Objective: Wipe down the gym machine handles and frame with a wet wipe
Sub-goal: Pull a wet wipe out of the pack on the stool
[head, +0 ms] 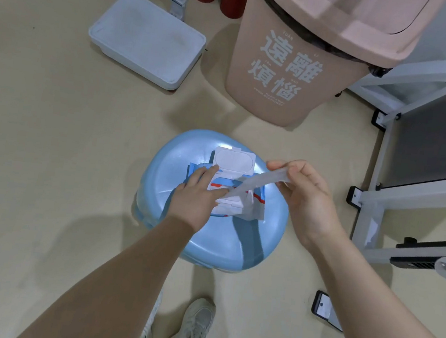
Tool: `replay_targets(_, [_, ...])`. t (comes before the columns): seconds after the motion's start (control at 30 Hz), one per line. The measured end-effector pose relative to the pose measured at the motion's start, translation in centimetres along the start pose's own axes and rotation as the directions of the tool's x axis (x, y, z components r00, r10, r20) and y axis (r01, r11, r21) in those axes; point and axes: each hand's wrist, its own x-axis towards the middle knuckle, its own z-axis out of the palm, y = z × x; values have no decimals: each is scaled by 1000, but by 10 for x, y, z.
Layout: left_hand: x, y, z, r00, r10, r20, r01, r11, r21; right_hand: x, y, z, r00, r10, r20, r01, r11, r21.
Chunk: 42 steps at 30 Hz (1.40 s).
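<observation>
A: Where are we?
B: The left hand [195, 193] presses flat on the wipe pack [231, 184] atop the blue stool [207, 240]; the right hand [301, 195] pinches a wet wipe [254, 182], half drawn out.
A: And the machine frame [409, 197]?
B: Untouched, I judge. All wiping remains.

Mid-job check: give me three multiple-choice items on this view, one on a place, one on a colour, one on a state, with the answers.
1. Where does the wipe pack lie?
A. on the blue stool
B. in the tray
C. on the floor

2. What colour is the bin?
A. green
B. pink
C. black

3. How is the pack's lid?
A. shut
B. torn off
C. flipped open

Answers:
1 A, the pack rests on the stool's seat, with the left hand pressing on it.
2 B, its body and top are pink.
3 C, the lid stands open and the right hand pinches a wipe coming out of it.
</observation>
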Motion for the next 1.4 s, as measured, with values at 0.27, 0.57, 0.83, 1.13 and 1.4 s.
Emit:
replay_targets(0.27, [-3, 5, 0, 1000, -7, -4, 7, 1000, 21, -9, -38, 3, 950, -238, -201, 259, 962, 85])
replay_targets(0.57, [6, 2, -16, 985, -98, -145, 37, 927, -374, 4, -6, 6, 956, 34, -290, -86, 982, -170])
replay_targets(0.83, [44, 7, -27, 946, -320, 51, 173, 364, -915, 24, 14, -2, 928, -8, -373, -82, 970, -227])
replay_targets(1.13, [-5, 5, 4, 952, 292, -89, -288, 956, 49, 19, -2, -8, 915, -34, -403, -84, 958, -272])
replay_targets(1.4, [-43, 73, -112, 985, 167, -31, -138, 674, -726, -44, -73, 8, 989, -23, -149, -41, 910, -412])
